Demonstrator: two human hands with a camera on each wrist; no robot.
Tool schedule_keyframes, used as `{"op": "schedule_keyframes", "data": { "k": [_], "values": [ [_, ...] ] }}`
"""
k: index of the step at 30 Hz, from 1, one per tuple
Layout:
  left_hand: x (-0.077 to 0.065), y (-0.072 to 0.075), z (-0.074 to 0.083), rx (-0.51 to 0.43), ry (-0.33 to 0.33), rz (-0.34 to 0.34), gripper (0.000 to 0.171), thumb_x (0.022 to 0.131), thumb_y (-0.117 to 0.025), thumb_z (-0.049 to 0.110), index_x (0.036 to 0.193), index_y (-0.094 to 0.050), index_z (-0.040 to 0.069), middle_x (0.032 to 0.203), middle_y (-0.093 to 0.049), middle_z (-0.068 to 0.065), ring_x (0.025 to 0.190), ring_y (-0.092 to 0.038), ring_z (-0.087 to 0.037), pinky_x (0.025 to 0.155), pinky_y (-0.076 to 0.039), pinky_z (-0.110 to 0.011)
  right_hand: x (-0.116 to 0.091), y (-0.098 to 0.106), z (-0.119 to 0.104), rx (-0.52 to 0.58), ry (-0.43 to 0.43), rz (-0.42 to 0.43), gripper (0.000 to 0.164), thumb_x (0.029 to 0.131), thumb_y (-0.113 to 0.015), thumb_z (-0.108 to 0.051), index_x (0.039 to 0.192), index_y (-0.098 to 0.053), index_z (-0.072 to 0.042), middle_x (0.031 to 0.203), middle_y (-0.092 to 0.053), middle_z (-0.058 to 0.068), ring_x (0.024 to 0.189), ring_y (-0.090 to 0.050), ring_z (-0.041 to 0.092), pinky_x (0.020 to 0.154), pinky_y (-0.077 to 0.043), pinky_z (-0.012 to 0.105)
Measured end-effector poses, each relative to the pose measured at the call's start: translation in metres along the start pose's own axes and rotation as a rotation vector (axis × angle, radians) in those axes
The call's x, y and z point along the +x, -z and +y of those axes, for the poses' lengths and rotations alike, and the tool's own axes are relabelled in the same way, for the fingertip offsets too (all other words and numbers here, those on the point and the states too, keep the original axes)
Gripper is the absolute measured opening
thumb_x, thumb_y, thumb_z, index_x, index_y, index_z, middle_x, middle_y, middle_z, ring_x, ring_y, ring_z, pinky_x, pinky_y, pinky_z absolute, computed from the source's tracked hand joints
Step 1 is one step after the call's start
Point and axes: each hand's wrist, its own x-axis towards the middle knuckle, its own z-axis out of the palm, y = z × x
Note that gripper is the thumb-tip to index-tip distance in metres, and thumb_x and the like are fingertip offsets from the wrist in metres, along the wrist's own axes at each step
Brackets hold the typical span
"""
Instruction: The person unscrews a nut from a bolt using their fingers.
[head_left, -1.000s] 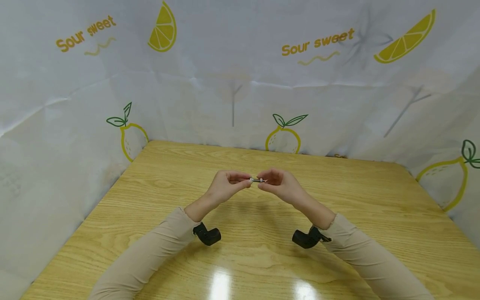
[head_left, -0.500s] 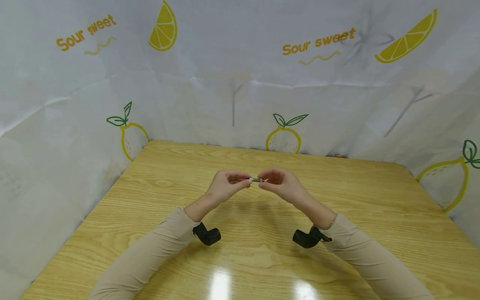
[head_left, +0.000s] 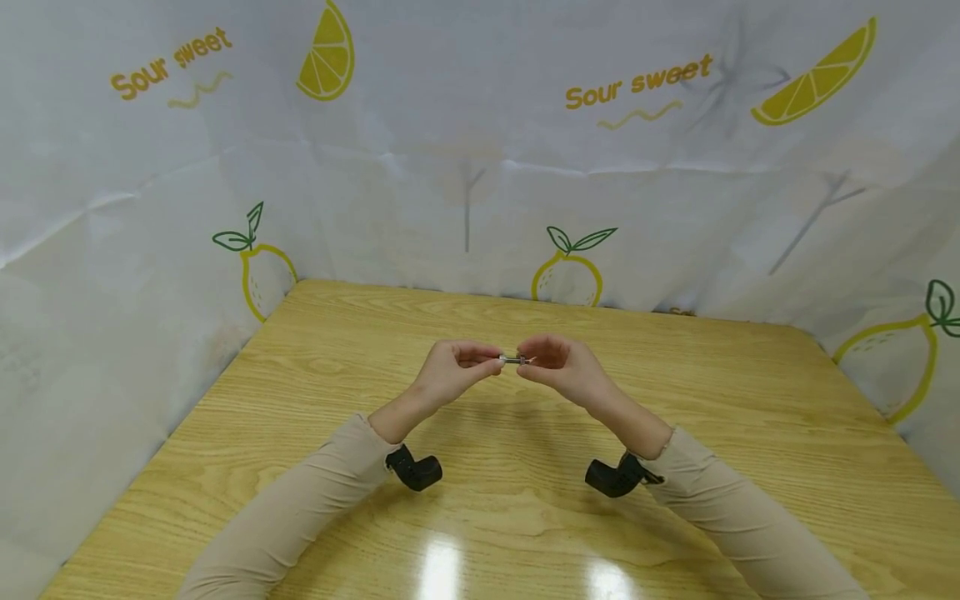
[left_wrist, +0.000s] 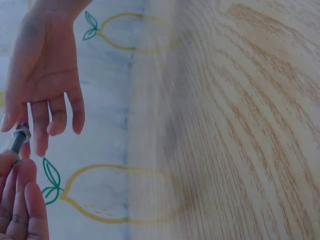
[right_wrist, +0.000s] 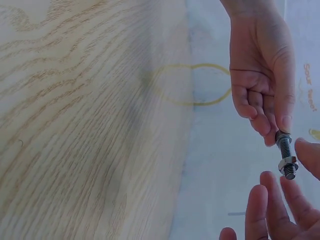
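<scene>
My left hand (head_left: pixel 450 367) pinches the head end of a metal bolt (right_wrist: pixel 285 145) between thumb and fingers. The bolt lies roughly level between the two hands in the head view, its threaded end toward the right. A hex nut (right_wrist: pixel 288 164) sits on the thread near the free end, with a little thread showing past it. My right hand (head_left: pixel 566 367) is around that end, thumb and fingers spread on either side of the nut. In the right wrist view the thumb stands apart from the nut; a fingertip is close to it, and contact is hard to tell.
Both hands are above a wood-grain table (head_left: pixel 517 517). A white curtain (head_left: pixel 420 208) with lemon prints stands behind the table and along its sides. A black wrist camera mount (head_left: pixel 416 471) hangs under the left wrist, and another mount (head_left: pixel 611 477) under the right.
The right thumb and fingers have shifted slightly about the nut. The left hand and the bolt have stayed in nearly the same place.
</scene>
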Motion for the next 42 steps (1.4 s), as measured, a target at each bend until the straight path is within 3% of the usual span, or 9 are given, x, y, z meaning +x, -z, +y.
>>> {"op": "schedule_keyframes", "data": {
  "k": [7,12,19,25,32,37,42],
  "values": [
    [0.0009,0.0008,-0.0007,0.000,0.010,0.001,0.026,0.089,-0.063,0.014,0.111,-0.067,0.001,0.102,-0.070,-0.018,0.101,-0.065,-0.037,0.087,-0.054,-0.032,0.0006,0.0007,-0.0003,-0.037,-0.017,-0.036,0.034,0.094,-0.057,-0.026,0.119,-0.060,-0.003,0.112,-0.066,0.017,0.104,-0.061,0.031,0.094,-0.048,0.048],
    [0.0017,0.0008,-0.0019,0.004,0.009,-0.007,0.027,0.089,-0.063,0.015,0.112,-0.066,0.001,0.103,-0.070,-0.018,0.101,-0.064,-0.037,0.087,-0.054,-0.032,0.0006,0.0006,0.0008,-0.003,-0.004,-0.024,0.036,0.090,-0.063,-0.021,0.120,-0.057,-0.001,0.116,-0.062,0.017,0.102,-0.062,0.025,0.087,-0.052,0.037],
    [0.0016,0.0006,-0.0014,-0.002,0.011,-0.007,0.026,0.090,-0.063,0.014,0.112,-0.067,0.001,0.103,-0.070,-0.019,0.101,-0.064,-0.037,0.087,-0.054,-0.032,0.0011,-0.0003,0.0013,-0.043,-0.038,-0.061,0.037,0.095,-0.055,-0.031,0.120,-0.059,-0.003,0.113,-0.066,0.016,0.105,-0.061,0.030,0.094,-0.047,0.047],
    [0.0013,0.0002,-0.0010,0.002,0.017,-0.008,0.026,0.090,-0.063,0.014,0.112,-0.067,0.001,0.103,-0.070,-0.019,0.102,-0.064,-0.037,0.086,-0.054,-0.032,-0.0001,-0.0011,0.0001,-0.013,-0.015,-0.031,0.032,0.091,-0.062,-0.021,0.118,-0.058,-0.004,0.115,-0.062,0.016,0.102,-0.062,0.025,0.088,-0.052,0.038],
    [0.0018,-0.0003,-0.0012,0.003,0.021,-0.003,0.027,0.089,-0.064,0.016,0.112,-0.067,0.002,0.103,-0.070,-0.018,0.101,-0.065,-0.036,0.087,-0.054,-0.032,0.0005,0.0004,0.0009,-0.039,-0.028,-0.061,0.039,0.096,-0.053,-0.031,0.122,-0.058,-0.002,0.111,-0.067,0.018,0.103,-0.060,0.033,0.095,-0.045,0.053],
    [0.0008,-0.0003,-0.0012,0.009,0.014,-0.003,0.027,0.089,-0.063,0.015,0.112,-0.067,0.001,0.102,-0.070,-0.018,0.100,-0.065,-0.035,0.086,-0.054,-0.031,-0.0003,0.0004,0.0021,-0.015,-0.017,-0.052,0.032,0.093,-0.059,-0.023,0.118,-0.059,-0.003,0.114,-0.063,0.017,0.103,-0.061,0.029,0.093,-0.049,0.046],
    [-0.0006,-0.0003,-0.0008,0.009,0.007,-0.007,0.028,0.090,-0.063,0.016,0.112,-0.066,0.001,0.102,-0.070,-0.018,0.101,-0.065,-0.036,0.086,-0.054,-0.032,-0.0006,-0.0002,0.0021,0.012,-0.012,-0.051,0.039,0.092,-0.060,-0.024,0.124,-0.054,-0.003,0.120,-0.060,0.018,0.106,-0.060,0.031,0.092,-0.050,0.044]
  ]
}}
